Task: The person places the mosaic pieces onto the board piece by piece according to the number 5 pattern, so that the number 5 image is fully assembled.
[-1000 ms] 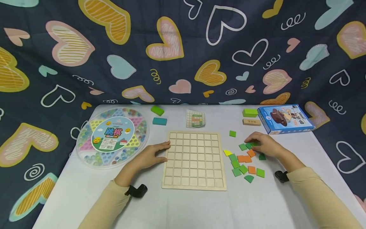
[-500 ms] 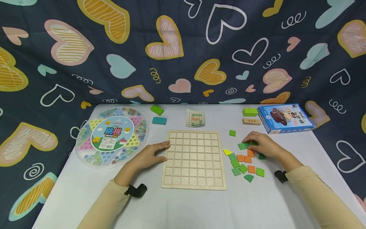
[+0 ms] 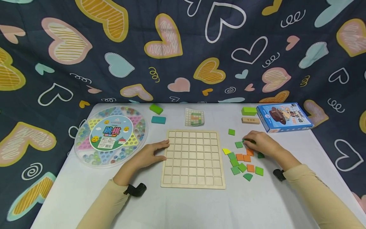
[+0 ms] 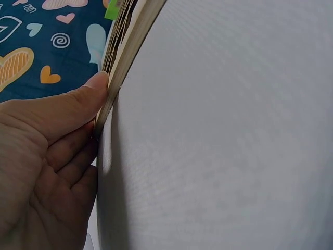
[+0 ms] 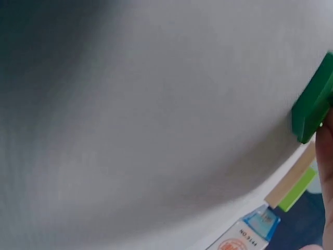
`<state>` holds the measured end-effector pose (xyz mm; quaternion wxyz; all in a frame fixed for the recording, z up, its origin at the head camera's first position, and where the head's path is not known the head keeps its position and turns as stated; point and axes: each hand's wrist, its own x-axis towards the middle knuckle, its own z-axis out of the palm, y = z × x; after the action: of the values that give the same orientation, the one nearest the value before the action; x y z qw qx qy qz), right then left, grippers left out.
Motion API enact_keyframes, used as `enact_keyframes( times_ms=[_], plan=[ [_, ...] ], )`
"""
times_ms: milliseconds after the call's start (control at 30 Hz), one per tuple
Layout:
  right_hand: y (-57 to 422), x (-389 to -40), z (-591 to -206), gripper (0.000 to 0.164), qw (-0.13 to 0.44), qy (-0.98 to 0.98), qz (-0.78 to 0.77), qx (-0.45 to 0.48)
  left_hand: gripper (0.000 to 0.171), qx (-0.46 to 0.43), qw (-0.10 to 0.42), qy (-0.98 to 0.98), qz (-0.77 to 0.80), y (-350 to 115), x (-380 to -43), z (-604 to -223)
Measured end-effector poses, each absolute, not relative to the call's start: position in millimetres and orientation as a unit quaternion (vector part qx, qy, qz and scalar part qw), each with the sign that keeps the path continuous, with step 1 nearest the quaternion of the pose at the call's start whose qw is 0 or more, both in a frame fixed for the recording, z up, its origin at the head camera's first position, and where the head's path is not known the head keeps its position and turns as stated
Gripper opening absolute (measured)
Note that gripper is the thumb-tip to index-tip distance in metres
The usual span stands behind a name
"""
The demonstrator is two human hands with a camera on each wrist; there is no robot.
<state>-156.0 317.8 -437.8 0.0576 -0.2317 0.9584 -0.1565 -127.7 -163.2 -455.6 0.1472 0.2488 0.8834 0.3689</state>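
Observation:
My right hand [image 3: 263,143] pinches a small green tile [image 3: 243,142], seen nearly edge-on at the fingertips, above the loose pieces. Beside it lies a flat green tile [image 3: 238,144], and an orange tile [image 3: 250,152] sits under the fingers. A dark green piece [image 3: 260,155] lies below the palm. My left hand [image 3: 148,156] touches the left edge of a wooden grid board [image 3: 193,187], thumb and forefinger spread apart along it. In the left wrist view, the thumb [image 4: 86,99] rests against the board's edge [image 4: 130,57]. No pieces lie in the board's squares.
A round Chinese checkers set [image 3: 111,133] lies at left. Behind the board are a pattern card [image 3: 194,117], a teal block [image 3: 158,120] and a green block [image 3: 156,109]. At back right are a blue box [image 3: 284,117], a wooden block [image 3: 250,120] and another green block [image 3: 249,111].
The right hand has shifted slightly left and now has a green tile tilted up at its fingertips, apart from the green tile beside it. The left hand stays at the board's edge.

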Motion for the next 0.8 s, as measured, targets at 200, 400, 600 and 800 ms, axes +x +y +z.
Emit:
enact_keyframes(
  times_ms=[200, 400, 600, 800],
  plan=[
    [322.8, -155.6, -431.1, 0.021, 0.072, 0.955, -0.209, -0.197, 0.056, 0.248, 0.148, 0.882, 0.371, -162.9, -126.4, -455.4],
    [317.4, -153.6, -412.2, 0.028, 0.100, 0.928, -0.326, -0.150, 0.057, 0.254, 0.147, 0.882, 0.370, -163.6, -126.6, -454.7],
    [294.2, -148.7, -397.6, 0.030, 0.118, 0.893, -0.409, -0.144, 0.057, 0.263, 0.145, 0.883, 0.362, -164.2, -128.8, -455.1],
    [263.7, -146.1, -393.1, 0.030, 0.116, 0.873, -0.445, -0.161, 0.058, 0.268, 0.142, 0.884, 0.355, -165.0, -128.6, -455.1]
  ],
)
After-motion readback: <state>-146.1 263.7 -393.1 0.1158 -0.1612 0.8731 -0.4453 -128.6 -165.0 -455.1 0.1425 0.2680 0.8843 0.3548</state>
